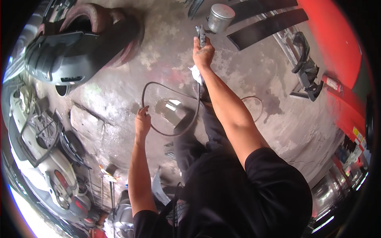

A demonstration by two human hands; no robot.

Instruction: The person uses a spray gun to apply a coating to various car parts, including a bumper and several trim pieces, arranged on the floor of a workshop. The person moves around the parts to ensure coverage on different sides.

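My right hand (203, 54) reaches out ahead, its fingers wrapped round the handle of a metal spray gun (201, 33). A silvery paint cup (220, 18) with a lid is attached at the gun's right side. From below that hand a dark air hose (198, 104) runs down and loops round to the left. My left hand (142, 119) is closed on the left side of this loop, the hose passing at its fingertips. Something white and crumpled (195, 74), like paper or cloth, sits by my right wrist at the hose.
Long dark trim panels (270, 28) lie raised at the upper right, near a metal frame (291, 51). A red car body panel (335, 39) fills the right side. A grey bumper (75, 55) rests against tyres (93, 14) at the upper left. Car parts (43, 139) crowd the left.
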